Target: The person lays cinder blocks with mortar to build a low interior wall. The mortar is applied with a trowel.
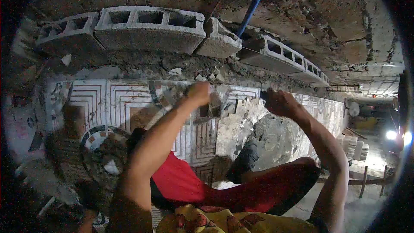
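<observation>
Both hands, left and right, closed in fists, grip unclear, reach below the blocks toward the mortar.

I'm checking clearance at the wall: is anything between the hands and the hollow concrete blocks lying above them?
Only a rough band of mortar and rubble lies between the left hand, the right hand and the hollow concrete blocks; no other object blocks the gap. Whether either hand grips anything cannot be told.

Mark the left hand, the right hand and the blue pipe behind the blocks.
left hand (199, 92), head view, on the knuckles.
right hand (278, 102), head view, on the back of the hand.
blue pipe (253, 6), head view, mid-length of the shaft.
</observation>
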### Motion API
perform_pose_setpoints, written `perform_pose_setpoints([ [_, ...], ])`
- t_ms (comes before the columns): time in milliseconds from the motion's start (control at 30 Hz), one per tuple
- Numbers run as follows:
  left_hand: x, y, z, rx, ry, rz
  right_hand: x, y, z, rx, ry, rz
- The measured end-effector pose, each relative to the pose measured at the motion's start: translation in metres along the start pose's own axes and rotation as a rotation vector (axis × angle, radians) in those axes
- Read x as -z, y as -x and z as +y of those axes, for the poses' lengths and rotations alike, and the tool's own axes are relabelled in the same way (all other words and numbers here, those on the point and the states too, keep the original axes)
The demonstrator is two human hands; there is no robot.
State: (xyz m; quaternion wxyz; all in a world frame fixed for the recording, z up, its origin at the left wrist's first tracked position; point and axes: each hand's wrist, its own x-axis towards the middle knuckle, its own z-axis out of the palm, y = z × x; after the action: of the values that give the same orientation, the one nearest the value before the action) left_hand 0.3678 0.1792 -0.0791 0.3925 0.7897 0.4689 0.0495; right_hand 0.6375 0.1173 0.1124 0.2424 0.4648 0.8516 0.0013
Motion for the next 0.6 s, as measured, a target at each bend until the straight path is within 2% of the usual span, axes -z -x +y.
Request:
perform_pose_setpoints([
  [33,0.004,-0.007,-0.031,-0.017,0.072,0.251,0.052,0.007,-0.027,-0.107,-0.067,-0.025],
  [67,-0.014,-0.037,-0.076,0.075,-0.002,0.398,0.061,0.019,-0.033,-0.095,-0.117,-0.201],
  [100,-0.015,-0.027,-0.102,0.062,0.003,0.485,0.066,0.034,-0.038,-0.088,-0.172,-0.381],
  [133,-0.015,-0.021,-0.115,0.042,0.013,0.57,0.078,0.053,-0.046,-0.065,-0.23,-0.365],
  [167,-0.011,-0.02,-0.108,0.02,0.001,0.548,0.083,0.074,-0.054,-0.044,-0.282,-0.346],
  [200,-0.002,-0.017,-0.097,0.064,-0.158,0.622,0.073,0.104,-0.061,0.093,-0.126,-0.121],
  [233,0.002,-0.017,-0.091,0.107,-0.317,0.7,0.068,0.123,-0.065,0.155,-0.055,-0.009],
  [267,0.004,-0.019,-0.087,0.091,-0.328,0.686,0.062,0.142,-0.069,0.208,0.023,0.108],
  [333,0.006,-0.02,-0.084,0.211,-0.238,0.601,0.065,0.16,-0.072,-0.025,-0.539,-0.309],
  [367,0.007,-0.022,-0.08,0.205,-0.26,0.586,0.066,0.164,-0.071,-0.027,-0.565,-0.301],
  [433,0.014,-0.026,-0.062,0.286,0.015,0.476,0.07,0.169,-0.073,-0.069,-0.405,-0.394],
  [467,0.014,-0.026,-0.049,0.279,-0.003,0.462,0.079,0.17,-0.07,-0.076,-0.428,-0.389],
  [533,0.007,-0.032,-0.017,-0.027,0.037,0.403,0.088,0.174,-0.061,-0.053,-0.419,-0.238],
  [600,-0.02,-0.045,0.0,-0.039,-0.034,0.334,0.084,0.186,-0.056,-0.117,-0.48,-0.16],
])
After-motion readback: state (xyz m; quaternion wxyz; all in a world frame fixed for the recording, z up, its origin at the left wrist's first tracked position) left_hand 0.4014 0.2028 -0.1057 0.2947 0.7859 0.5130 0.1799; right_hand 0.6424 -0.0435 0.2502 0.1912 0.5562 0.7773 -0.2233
